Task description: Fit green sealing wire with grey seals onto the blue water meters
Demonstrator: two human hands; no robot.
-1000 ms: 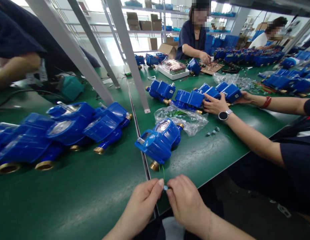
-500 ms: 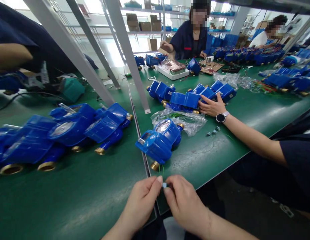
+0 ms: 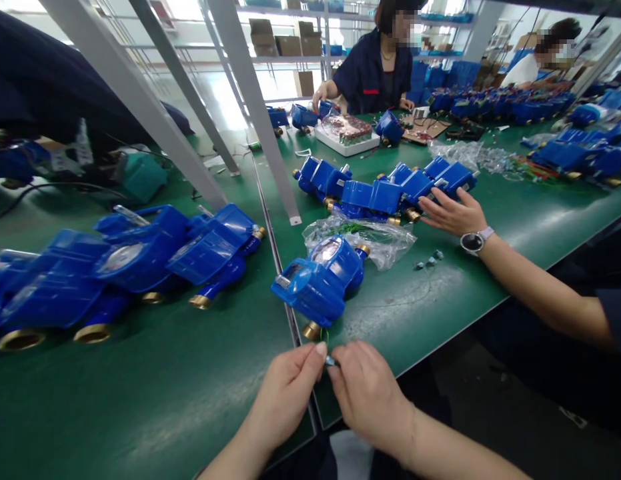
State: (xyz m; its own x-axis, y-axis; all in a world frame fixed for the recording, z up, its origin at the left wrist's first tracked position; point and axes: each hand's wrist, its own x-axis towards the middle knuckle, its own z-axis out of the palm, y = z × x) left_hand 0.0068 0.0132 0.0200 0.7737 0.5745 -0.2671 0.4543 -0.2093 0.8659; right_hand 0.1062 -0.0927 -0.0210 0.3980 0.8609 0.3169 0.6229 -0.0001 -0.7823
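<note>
Both hands, left hand [image 3: 290, 390] and right hand [image 3: 363, 393], pinch small seal [image 3: 331, 361] on green wire [image 3: 324, 335], just below blue meter [image 3: 320, 280]; we judge sealing unfinished.

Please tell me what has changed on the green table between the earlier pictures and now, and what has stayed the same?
The left hand and right hand moved slightly up, closer to the blue meter, still pinching the small seal piece on its green wire. The co-worker's watch hand let go of the row of meters and drew back to the right; the other hand is gone. The meter and plastic bag stayed put.
</note>
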